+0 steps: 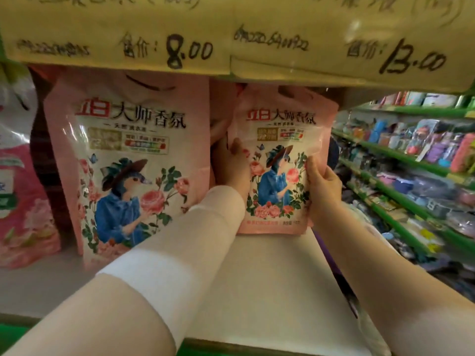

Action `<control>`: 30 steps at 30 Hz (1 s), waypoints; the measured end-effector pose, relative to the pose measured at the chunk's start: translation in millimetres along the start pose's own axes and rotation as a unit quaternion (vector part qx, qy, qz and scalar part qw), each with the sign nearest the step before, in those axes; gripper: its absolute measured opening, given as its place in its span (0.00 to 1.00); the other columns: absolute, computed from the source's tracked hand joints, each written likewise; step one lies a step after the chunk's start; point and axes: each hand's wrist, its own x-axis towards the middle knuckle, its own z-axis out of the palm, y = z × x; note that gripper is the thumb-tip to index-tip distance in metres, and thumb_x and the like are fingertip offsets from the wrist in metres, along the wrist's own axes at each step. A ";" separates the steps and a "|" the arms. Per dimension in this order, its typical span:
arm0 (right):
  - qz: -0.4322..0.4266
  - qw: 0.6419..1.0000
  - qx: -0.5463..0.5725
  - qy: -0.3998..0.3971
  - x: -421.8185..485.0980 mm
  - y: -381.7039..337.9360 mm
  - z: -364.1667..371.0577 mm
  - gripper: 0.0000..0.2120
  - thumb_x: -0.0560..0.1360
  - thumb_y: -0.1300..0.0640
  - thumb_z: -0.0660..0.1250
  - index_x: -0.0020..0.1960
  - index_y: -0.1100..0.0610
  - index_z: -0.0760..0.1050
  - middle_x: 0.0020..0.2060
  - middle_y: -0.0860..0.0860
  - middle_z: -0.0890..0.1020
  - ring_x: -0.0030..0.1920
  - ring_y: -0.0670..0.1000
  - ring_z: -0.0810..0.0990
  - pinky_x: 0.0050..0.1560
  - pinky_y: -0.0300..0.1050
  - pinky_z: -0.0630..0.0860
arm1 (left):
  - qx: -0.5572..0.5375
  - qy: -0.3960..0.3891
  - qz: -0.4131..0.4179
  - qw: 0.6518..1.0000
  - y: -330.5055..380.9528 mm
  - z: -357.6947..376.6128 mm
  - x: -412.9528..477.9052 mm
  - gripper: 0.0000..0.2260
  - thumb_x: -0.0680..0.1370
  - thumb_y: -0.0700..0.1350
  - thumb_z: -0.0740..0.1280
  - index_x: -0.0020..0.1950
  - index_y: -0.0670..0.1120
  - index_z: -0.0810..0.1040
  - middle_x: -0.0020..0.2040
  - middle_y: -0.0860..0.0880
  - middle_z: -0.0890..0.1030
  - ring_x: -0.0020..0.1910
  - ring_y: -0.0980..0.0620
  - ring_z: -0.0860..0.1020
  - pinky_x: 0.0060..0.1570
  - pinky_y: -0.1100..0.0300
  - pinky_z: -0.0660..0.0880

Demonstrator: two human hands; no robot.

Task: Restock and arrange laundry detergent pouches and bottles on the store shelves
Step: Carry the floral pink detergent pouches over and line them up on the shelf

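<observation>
Pouch (281, 160) between both hands, shelf-edge

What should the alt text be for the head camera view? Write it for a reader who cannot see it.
Both hands hold a small pink detergent pouch upright on a white shelf, left hand on its left edge and right hand on its right edge. A larger matching pouch stands to its left. Handwritten price tags reading 8.00 and 13.00 hang above.
</observation>
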 end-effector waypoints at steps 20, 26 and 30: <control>0.009 0.997 0.025 0.073 10.4 23.4 19.2 0.20 0.75 0.45 0.65 0.60 0.58 0.76 0.51 0.54 0.82 0.51 0.53 0.81 0.56 0.52 0.78 | 0.028 0.089 -0.008 0.996 -44.5 12.8 10.0 0.19 0.83 0.48 0.53 0.71 0.41 0.67 0.70 0.45 0.69 0.69 0.48 0.67 0.54 0.76 0.56; -0.019 0.995 -0.003 0.096 13.0 18.3 19.5 0.15 0.78 0.45 0.59 0.46 0.56 0.75 0.36 0.47 0.78 0.37 0.44 0.76 0.34 0.35 0.70 | 0.093 0.136 0.010 0.986 -42.0 20.0 10.8 0.19 0.83 0.47 0.52 0.72 0.41 0.65 0.73 0.44 0.65 0.71 0.47 0.64 0.66 0.66 0.55; -0.026 0.995 -0.028 0.091 12.1 19.3 18.5 0.14 0.78 0.46 0.60 0.47 0.56 0.76 0.38 0.48 0.79 0.40 0.47 0.78 0.40 0.39 0.75 | 0.072 0.137 -0.008 0.988 -50.8 21.1 16.9 0.20 0.83 0.49 0.52 0.71 0.42 0.67 0.72 0.43 0.67 0.71 0.45 0.65 0.70 0.58 0.59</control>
